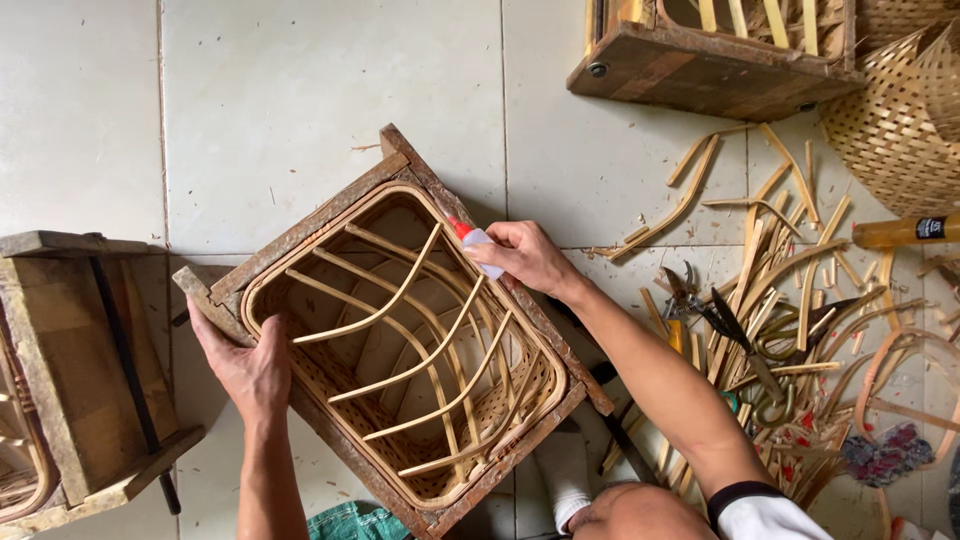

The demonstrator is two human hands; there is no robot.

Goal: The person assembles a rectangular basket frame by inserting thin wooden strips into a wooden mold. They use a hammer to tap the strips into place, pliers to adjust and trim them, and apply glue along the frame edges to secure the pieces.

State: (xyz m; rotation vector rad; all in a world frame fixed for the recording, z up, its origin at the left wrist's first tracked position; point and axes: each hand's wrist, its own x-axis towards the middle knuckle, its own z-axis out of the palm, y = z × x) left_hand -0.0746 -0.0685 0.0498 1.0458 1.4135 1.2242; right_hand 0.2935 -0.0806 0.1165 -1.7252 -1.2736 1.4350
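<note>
Pinched between thumb and fingers, the right hand [525, 255] held a small glue bottle [476, 242] with a red nozzle aimed at the rim of the bamboo basket [410, 350], which sat inside a wooden mould frame [320, 215]. The left hand [250, 365] pressed flat and open-fingered against the frame's near-left edge, gripping nothing but steadying it. To do this well, the nozzle probably had to stay close to the joint while the frame was kept from shifting. Everything lay on a pale tiled floor [300, 90]. Right of the frame lay bamboo strips [790, 270] and pliers [685, 290]; beyond it stood another wooden frame [700, 70] and a woven basket [895, 120].
</note>
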